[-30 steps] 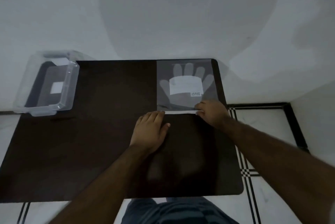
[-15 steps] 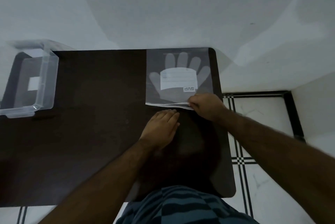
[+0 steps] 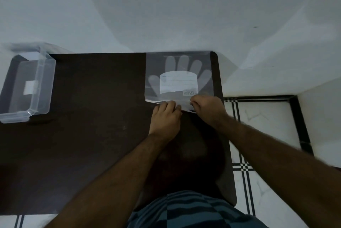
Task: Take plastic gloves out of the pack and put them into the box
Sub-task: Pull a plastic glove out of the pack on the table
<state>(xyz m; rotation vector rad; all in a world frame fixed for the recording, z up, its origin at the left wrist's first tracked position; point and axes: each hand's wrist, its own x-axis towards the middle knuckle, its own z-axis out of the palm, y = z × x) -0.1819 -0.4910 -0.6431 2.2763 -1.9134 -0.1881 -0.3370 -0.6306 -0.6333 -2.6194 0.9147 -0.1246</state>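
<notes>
Both hands are working at the near edge of the glove pack [image 3: 178,78], which is lying flat at the far right corner of the dark table [image 3: 96,135]. It's a clear flat pouch with a pale glove shape showing through and a white label with a small logo on it. The right hand [image 3: 207,110] is curled over the pack's near right corner, fingers bent and pinching the thin plastic flap there, so it's closed down on the pack. The left hand [image 3: 166,117] is sitting just beside it, touching or nearly touching, fingers held together and bent forward with the tips pressing on the same near edge. Can't really tell if the left one is actually gripping plastic or just holding it down. The two hands are basically meeting at the pack's opening, with the flap lifting up a little between them.

Moving outward, the clear plastic box [image 3: 27,87] is sitting well apart at the far left edge of the table, open on top, with a white patch showing inside. Whoever's doing this is wearing a striped shirt [image 3: 193,211], and a white tiled floor [image 3: 262,122] with black lines is showing off to the right.
</notes>
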